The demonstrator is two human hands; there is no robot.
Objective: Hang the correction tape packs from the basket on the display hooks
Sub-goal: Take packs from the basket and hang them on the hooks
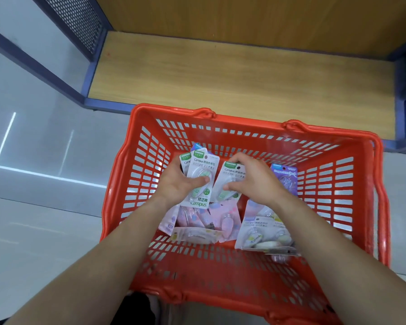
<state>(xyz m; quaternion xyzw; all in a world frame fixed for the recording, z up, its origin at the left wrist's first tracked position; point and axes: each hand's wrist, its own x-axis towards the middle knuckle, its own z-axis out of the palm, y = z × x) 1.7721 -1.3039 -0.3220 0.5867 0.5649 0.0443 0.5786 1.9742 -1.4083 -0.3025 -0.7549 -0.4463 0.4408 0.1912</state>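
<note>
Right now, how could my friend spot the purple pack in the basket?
Find the red basket in front of the wooden shelf. Look inside, against its far wall, just right of the right hand. The purple pack stands there, the only purple one; the white packs beside it have green tops.

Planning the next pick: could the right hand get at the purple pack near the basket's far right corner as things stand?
Probably yes: the purple pack sits uncovered just beside the right hand, with nothing between them. But that hand is gripping a green pack.
</note>
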